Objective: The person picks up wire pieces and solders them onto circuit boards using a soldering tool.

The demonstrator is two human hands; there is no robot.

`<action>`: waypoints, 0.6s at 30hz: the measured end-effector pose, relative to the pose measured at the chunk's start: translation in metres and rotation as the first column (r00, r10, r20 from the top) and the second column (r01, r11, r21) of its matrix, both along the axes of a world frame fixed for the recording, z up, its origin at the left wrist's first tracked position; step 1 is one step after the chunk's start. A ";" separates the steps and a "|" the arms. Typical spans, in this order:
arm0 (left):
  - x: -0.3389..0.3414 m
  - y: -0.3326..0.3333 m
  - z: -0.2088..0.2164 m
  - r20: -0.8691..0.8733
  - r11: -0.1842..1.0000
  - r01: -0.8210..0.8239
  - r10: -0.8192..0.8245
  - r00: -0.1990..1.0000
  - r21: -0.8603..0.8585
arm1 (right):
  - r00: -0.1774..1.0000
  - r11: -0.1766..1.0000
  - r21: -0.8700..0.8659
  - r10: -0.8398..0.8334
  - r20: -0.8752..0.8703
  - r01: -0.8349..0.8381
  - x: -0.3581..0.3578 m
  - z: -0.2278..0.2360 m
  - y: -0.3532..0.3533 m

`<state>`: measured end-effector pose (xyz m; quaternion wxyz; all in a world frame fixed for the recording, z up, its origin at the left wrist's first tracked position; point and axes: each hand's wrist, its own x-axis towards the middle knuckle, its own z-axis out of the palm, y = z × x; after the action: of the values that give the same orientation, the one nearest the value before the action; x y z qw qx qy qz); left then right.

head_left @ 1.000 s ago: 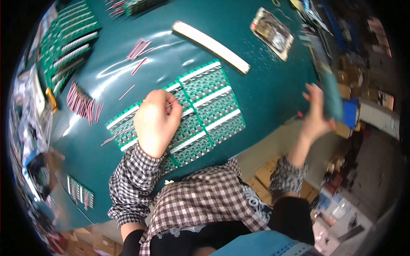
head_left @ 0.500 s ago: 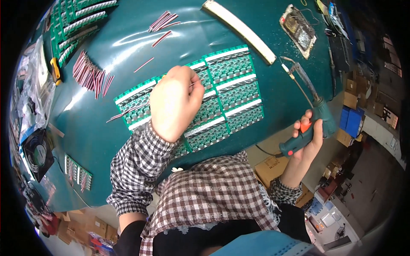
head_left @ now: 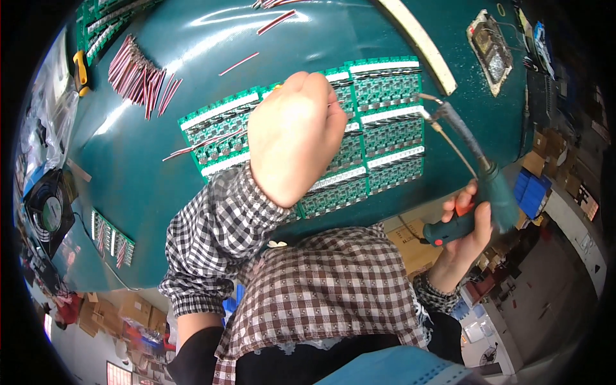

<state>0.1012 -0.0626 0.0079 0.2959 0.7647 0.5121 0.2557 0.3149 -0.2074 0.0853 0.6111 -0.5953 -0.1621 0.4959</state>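
When counted, one pistol-shaped plastic soldering gun (head_left: 494,192), grasped in right hand (head_left: 470,246); green circuit boards (head_left: 394,131), three in rightmost column, on glossy mat (head_left: 154,205), partly under curled left hand (head_left: 292,141); cannot tell whether gripping.

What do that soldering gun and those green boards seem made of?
Soldering gun: dull dark-green body, probably moulded plastic, being evenly coloured; slim greyish front parts look metallic.
Green boards: perhaps lacquered fibreglass, judging by thin, flat panels crowded with tiny parts.
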 end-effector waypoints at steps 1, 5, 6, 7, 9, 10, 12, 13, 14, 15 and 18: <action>0.000 0.001 0.000 -0.013 1.000 -0.002 0.002 1.000 0.010 | 0.969 0.994 -0.080 0.091 0.229 -0.074 -0.011 0.006 0.002; 0.000 0.001 -0.002 -0.028 1.000 -0.016 0.016 0.999 -0.018 | 0.756 0.932 -0.244 0.360 0.547 -0.268 -0.025 0.006 0.003; 0.000 0.001 -0.002 -0.027 1.000 -0.017 0.017 0.999 -0.021 | 0.724 0.922 -0.254 0.387 0.571 -0.292 -0.027 0.004 0.003; 0.000 0.000 -0.002 -0.026 1.000 -0.020 0.020 0.999 -0.024 | 0.724 0.920 -0.258 0.390 0.569 -0.294 -0.030 0.003 0.004; 0.000 0.000 -0.002 -0.025 0.999 -0.025 0.024 0.999 -0.029 | 0.765 0.934 -0.268 0.350 0.541 -0.238 -0.034 0.001 0.004; 0.000 0.000 -0.002 -0.023 0.999 -0.025 0.025 0.999 -0.030 | 0.765 0.933 -0.270 0.352 0.539 -0.238 -0.035 0.000 0.004; 0.000 0.000 -0.001 -0.023 0.999 -0.021 0.020 1.000 -0.037 | 0.745 0.934 -0.248 0.355 0.564 -0.257 -0.036 -0.004 0.004; 0.000 0.000 -0.001 -0.022 0.999 -0.019 0.018 1.000 -0.042 | 0.745 0.933 -0.250 0.358 0.563 -0.260 -0.036 -0.004 0.005; 0.000 0.000 -0.001 -0.022 0.999 -0.021 0.020 1.000 -0.044 | 0.733 0.925 -0.264 0.377 0.566 -0.273 -0.036 -0.004 0.006; 0.000 0.000 -0.001 -0.026 0.999 -0.024 0.023 0.999 -0.046 | 0.720 0.917 -0.277 0.396 0.570 -0.286 -0.036 -0.004 0.007; -0.001 0.000 -0.001 -0.023 0.998 -0.027 0.026 0.999 -0.052 | 0.718 0.886 -0.333 0.459 0.524 -0.323 -0.027 -0.006 -0.001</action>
<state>0.1007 -0.0628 0.0064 0.3066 0.7527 0.5320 0.2375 0.2877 -0.2084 0.0790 0.3417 -0.7340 -0.4107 0.4194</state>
